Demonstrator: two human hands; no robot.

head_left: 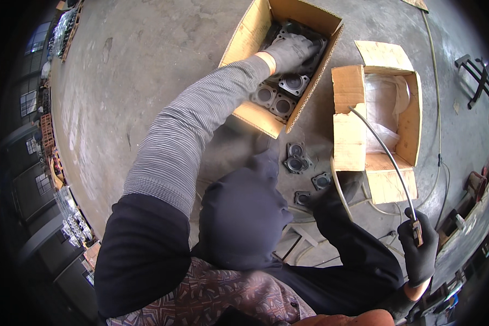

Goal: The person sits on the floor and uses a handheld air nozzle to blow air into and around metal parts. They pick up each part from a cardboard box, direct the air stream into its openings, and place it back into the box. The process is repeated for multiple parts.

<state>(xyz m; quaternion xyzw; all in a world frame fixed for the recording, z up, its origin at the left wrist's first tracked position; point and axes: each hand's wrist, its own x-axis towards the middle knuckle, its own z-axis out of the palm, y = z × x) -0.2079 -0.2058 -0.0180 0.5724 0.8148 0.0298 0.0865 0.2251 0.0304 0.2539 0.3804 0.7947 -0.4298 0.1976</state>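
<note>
My left hand (293, 52), in a grey work glove, reaches into an open cardboard box (240, 46) at the top centre. Its fingers curl down over dark metal parts there; what they grip is hidden beneath them. Nearer in the same box lie round-holed metal flanges, including a darker flange (293, 82) and a lighter flange (282, 106). My right hand (420, 247), in a dark glove, is closed at the lower right around the base of a long, thin, curved metal tube (392, 157). The tube's far end reaches the flap of a second cardboard box (410, 117).
The second box holds clear plastic lining (383, 100). Several flanges (296, 158) lie on the concrete floor between the boxes and my legs. A hose (436, 81) runs along the floor at the right, near a black metal stand (475, 81). Loaded pallets line the left edge.
</note>
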